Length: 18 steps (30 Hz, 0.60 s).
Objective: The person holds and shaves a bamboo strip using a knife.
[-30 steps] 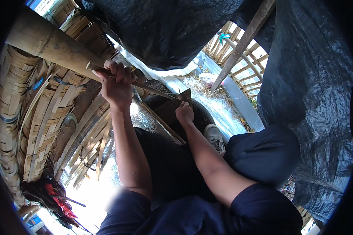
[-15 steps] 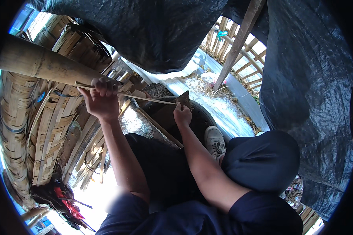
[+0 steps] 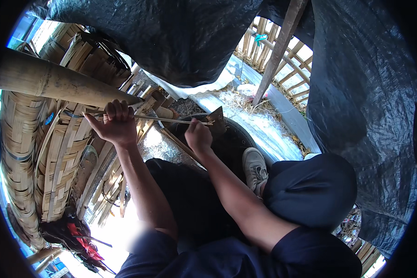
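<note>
A thin pale bamboo strip (image 3: pixel 164 120) runs between my two hands, almost level. My left hand (image 3: pixel 118 123), fingers curled and thumb pointing outward, is closed round its left part. Further right, my right hand (image 3: pixel 199 135) closes on the strip close to its other end, which sticks out a little past the fist. Just beyond that end stands a flat brownish blade-like plate (image 3: pixel 216 117) with an angled top; its lower part and how it is held up are hard to see. Beneath it is a dark round tub (image 3: pixel 238 134).
Woven bamboo baskets (image 3: pixel 21 143) and a thick bamboo pole (image 3: pixel 60 81) lie at the left, above split bamboo pieces (image 3: pixel 107 194). Black plastic sheeting (image 3: pixel 366 106) hangs at the right and overhead. A slanting wooden post (image 3: pixel 280 51) stands before a bamboo fence (image 3: pixel 292 69). My shoe (image 3: pixel 255 169) is beside the tub.
My right hand has moved left along the strip, away from the blade-like plate, which stays in place. My left hand has shifted slightly left, still gripping the strip.
</note>
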{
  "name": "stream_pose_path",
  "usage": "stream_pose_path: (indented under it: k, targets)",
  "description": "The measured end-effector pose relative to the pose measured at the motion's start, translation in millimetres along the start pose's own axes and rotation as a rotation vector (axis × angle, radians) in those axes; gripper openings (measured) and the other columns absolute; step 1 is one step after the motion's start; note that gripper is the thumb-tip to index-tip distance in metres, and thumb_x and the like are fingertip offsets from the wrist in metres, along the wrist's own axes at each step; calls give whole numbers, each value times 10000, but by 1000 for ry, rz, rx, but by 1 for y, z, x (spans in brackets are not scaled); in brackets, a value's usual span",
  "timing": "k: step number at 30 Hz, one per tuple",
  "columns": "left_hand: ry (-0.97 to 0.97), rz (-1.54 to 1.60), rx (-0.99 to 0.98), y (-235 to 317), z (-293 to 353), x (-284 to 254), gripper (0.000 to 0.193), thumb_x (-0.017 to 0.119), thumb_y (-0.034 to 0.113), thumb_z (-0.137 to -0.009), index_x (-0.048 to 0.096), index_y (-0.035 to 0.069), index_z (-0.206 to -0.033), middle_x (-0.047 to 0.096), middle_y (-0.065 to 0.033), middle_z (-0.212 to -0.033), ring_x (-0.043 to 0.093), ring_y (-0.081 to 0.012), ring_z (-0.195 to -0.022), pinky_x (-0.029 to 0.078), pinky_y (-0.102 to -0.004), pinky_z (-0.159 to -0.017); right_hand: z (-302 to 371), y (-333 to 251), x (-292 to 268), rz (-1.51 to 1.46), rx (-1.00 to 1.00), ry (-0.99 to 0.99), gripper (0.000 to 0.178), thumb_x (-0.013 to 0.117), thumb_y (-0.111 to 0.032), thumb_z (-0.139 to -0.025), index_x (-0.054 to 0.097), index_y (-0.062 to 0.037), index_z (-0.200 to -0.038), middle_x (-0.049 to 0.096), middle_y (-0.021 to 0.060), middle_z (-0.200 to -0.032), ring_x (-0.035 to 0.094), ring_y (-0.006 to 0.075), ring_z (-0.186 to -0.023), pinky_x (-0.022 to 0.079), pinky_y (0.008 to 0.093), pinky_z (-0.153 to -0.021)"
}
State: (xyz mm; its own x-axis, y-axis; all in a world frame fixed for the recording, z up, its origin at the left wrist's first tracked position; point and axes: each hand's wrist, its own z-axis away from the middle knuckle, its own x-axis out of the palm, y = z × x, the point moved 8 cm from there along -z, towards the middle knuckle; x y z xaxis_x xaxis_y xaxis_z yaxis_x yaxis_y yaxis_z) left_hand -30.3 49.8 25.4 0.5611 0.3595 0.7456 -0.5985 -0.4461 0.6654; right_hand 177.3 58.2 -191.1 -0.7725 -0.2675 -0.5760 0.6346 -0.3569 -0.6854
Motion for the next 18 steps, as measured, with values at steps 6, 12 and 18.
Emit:
stream_pose_path:
  k: [6, 12, 18]
  targets:
    - [28, -12, 120, 10, -4, -18, 671, 407, 745, -838, 261, 163, -537, 203, 30, -530, 174, -98, -483, 128, -266, -467, 46, -87, -8, 78, -209, -68, 427, 382, -317, -958, 631, 8, -836, 667, 233, -796, 673, 382, -778, 536, 472, -723]
    - [11, -15, 98, 12, -2, -18, 680, 431, 755, -821, 248, 176, -515, 203, 38, -515, 178, -94, -477, 126, -264, -463, 38, -90, -12, 94, -189, -193, 467, 377, -326, -957, 670, 24, -856, 670, 246, -811, 674, 382, -801, 539, 463, -733]
    - [-35, 16, 83, 11, -2, -11, 689, 441, 765, -808, 231, 175, -521, 191, 38, -517, 188, -94, -484, 136, -269, -471, 33, -99, -20, 82, -224, -218, 481, 363, -339, -960, 668, 26, -888, 672, 246, -836, 673, 377, -824, 536, 456, -752]
